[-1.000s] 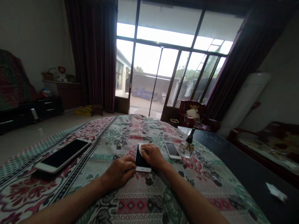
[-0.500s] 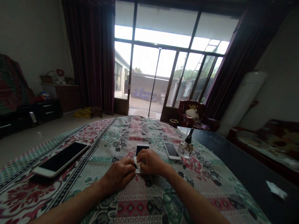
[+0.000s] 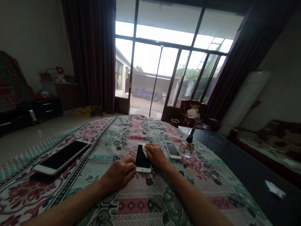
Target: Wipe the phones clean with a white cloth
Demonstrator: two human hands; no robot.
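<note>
A white smartphone point(image 3: 143, 161) with a dark screen lies face up on the patterned tablecloth point(image 3: 131, 191), between my hands. My left hand point(image 3: 121, 172) rests at its lower left edge, fingers curled together and gripping that side. In my right hand point(image 3: 156, 155) is a white tissue point(image 3: 144, 150), pinched and pressed on the upper right of the screen. Just right of that hand lies a second white smartphone point(image 3: 173, 150). Beside it stands a clear glass spray bottle point(image 3: 187, 146) with a black top.
A large white tablet point(image 3: 62, 157) lies to the left on the cloth. The dark tabletop point(image 3: 225, 160) shows at the right, with a crumpled white tissue point(image 3: 275, 189) on it. Beyond the table are a wooden chair point(image 3: 192, 110) and glass doors point(image 3: 152, 78).
My right hand has slid the tissue from the phone's lower part up to its upper right, uncovering most of the screen. The left hand stays at the phone's left edge.
</note>
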